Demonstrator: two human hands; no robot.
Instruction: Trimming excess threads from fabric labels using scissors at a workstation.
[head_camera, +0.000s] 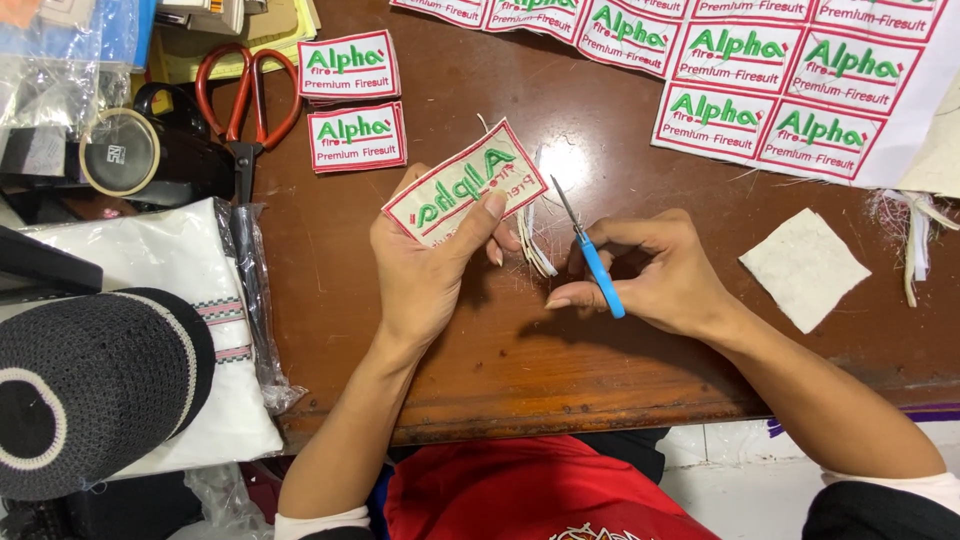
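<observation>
trimming step in hand: left hand (425, 270) pinched an embroidered patch (465, 183) by its near edge, thumb on top, raised over the middle of the brown table (600, 360); right hand (655, 275) closed round small blue-handled scissors (588, 250), blades pointing far, just right of the patch. next move likely called for bringing blade to border. patch was white, red-bordered, green lettering, tilted. white offcut strips (533, 245) lay between the hands; two finished patches (352, 100) far left

Head camera, looking steeply down, close over brown table (620, 360).
</observation>
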